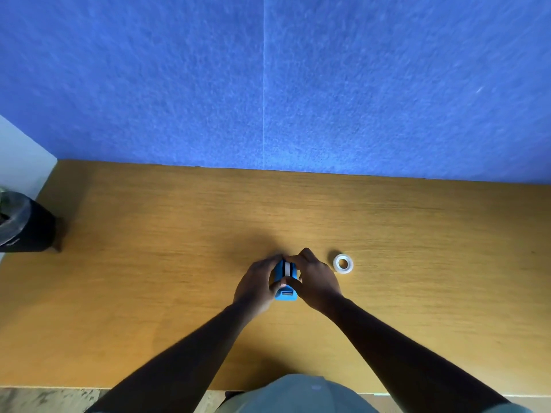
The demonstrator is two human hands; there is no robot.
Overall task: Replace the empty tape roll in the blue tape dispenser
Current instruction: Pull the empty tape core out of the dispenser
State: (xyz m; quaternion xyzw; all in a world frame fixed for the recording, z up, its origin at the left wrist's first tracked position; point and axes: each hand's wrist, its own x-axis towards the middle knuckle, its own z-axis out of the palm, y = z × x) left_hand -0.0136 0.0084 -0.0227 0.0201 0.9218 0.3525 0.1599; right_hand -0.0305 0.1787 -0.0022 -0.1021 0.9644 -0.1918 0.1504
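Head view looks down on the blue tape dispenser [286, 289] at mid-desk, a white roll [287, 269] seated in it. Left hand [258, 286] and right hand [316, 280] both clasp its sides. Just right lies a clear tape roll [343, 264] on the wooden desk [149, 278]; a black bin [21, 225] stands far left.

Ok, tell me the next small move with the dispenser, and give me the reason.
Probably lift the white roll up out of the blue tape dispenser. Both the left hand and the right hand already clasp the dispenser on the wooden desk, fingertips at the roll, while the clear tape roll lies untouched to its right, so the slot likely needs emptying first.
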